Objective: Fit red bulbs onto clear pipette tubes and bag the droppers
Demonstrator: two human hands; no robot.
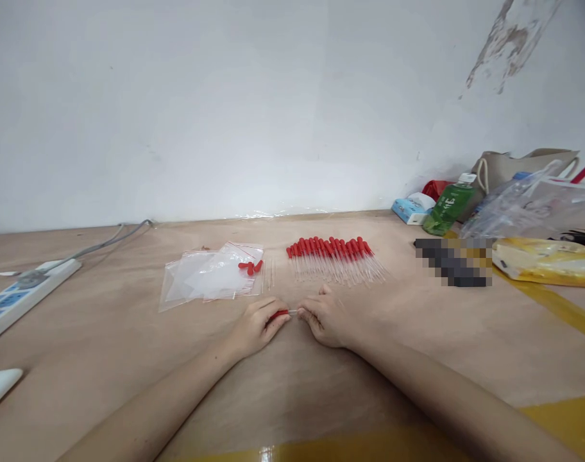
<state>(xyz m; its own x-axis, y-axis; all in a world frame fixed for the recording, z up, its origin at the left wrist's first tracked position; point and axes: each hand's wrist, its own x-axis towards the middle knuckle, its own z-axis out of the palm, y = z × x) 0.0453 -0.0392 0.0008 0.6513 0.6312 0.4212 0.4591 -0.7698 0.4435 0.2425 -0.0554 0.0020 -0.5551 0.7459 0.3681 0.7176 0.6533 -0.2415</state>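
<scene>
Red bulbs (250, 270) atop overlapping plastic bags (203, 276); contents unclear.

Bulbs (360, 244) look matt and rubbery, tubes (345, 268) smooth and clear, bags (196, 276) glossy plastic; table (104, 333) matt, shiny tape (292, 453) along its near edge.

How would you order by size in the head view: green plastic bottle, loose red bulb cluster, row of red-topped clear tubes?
1. Row of red-topped clear tubes
2. Green plastic bottle
3. Loose red bulb cluster
</scene>
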